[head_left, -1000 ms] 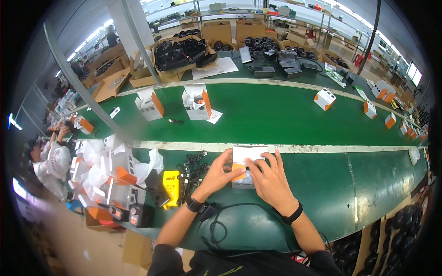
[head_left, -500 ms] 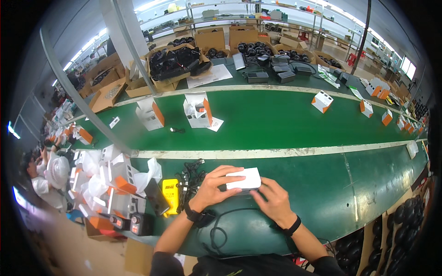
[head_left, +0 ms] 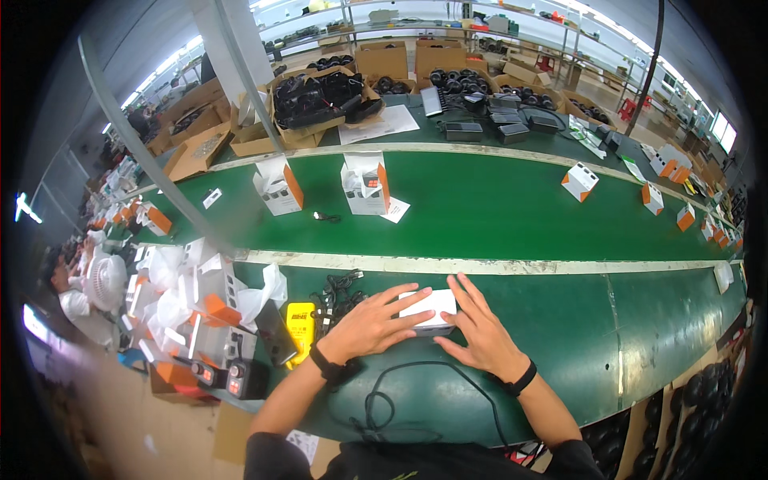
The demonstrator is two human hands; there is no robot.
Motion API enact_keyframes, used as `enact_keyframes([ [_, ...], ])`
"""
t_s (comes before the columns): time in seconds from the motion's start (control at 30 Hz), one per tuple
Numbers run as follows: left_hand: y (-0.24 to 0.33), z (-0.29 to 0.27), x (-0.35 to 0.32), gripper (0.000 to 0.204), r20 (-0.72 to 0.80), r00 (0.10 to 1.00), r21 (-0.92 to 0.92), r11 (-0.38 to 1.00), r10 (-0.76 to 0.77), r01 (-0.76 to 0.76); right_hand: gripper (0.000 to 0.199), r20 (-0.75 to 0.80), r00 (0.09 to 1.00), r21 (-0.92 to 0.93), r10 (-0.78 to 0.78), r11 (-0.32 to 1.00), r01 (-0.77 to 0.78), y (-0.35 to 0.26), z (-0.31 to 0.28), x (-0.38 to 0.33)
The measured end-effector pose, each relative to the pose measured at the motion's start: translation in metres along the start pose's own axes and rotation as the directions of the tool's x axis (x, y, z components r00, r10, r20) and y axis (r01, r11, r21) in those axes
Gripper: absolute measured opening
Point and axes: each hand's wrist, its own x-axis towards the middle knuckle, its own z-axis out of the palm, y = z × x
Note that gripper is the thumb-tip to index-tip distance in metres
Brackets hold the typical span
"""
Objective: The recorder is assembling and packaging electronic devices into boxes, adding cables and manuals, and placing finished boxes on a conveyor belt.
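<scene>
- A white box (head_left: 436, 304) sits between the left hand (head_left: 372, 324) and the right hand (head_left: 484, 340), over the green table (head_left: 552, 320).
- The left hand splays its fingers across the box's left part; the right hand, fingers spread, meets its right side.
- The table stretches rightward; a pale strip (head_left: 520, 266) runs beyond the box.
- A cardboard carton (head_left: 316, 128) holds black goods (head_left: 316, 98).

I wear a black shirt (head_left: 448, 460) with short sleeves (head_left: 578, 458) that leave my forearms (head_left: 294, 398) uncovered; yellow-green marking (head_left: 406, 475) shows on its front. A black left wristband (head_left: 325, 364) and black right wristband (head_left: 522, 378) circle my wrists. My fingers (head_left: 410, 322) are bare and slender.
</scene>
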Motion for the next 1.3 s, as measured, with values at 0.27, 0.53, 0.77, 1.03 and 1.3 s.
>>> enact_keyframes([
  [0.27,-0.095,-0.026,0.021,0.069,-0.189,0.952,-0.164,0.964,-0.241,0.211,0.040,-0.167,0.973,-0.022,0.158,0.986,-0.164,0.104,0.016,-0.003],
  [0.53,-0.311,-0.013,0.042,0.143,-0.196,0.685,-0.449,0.686,-0.701,0.573,0.038,-0.451,0.854,-0.323,0.258,0.845,-0.426,0.196,0.006,0.066],
  [0.77,-0.256,0.007,0.098,0.078,-0.187,0.722,-0.424,0.718,-0.666,0.552,0.024,0.009,0.907,-0.066,0.421,0.905,-0.419,0.228,0.121,0.126],
  [1.03,-0.041,0.027,0.022,0.099,0.085,0.785,-0.521,0.644,-0.614,0.560,0.059,0.169,0.887,-0.118,0.430,0.902,-0.415,0.236,0.167,0.169],
  [1.3,0.039,-0.047,-0.030,0.110,-0.041,0.819,-0.413,0.756,-0.572,0.508,0.050,0.369,0.735,-0.189,0.569,0.820,-0.540,0.288,0.127,0.123],
])
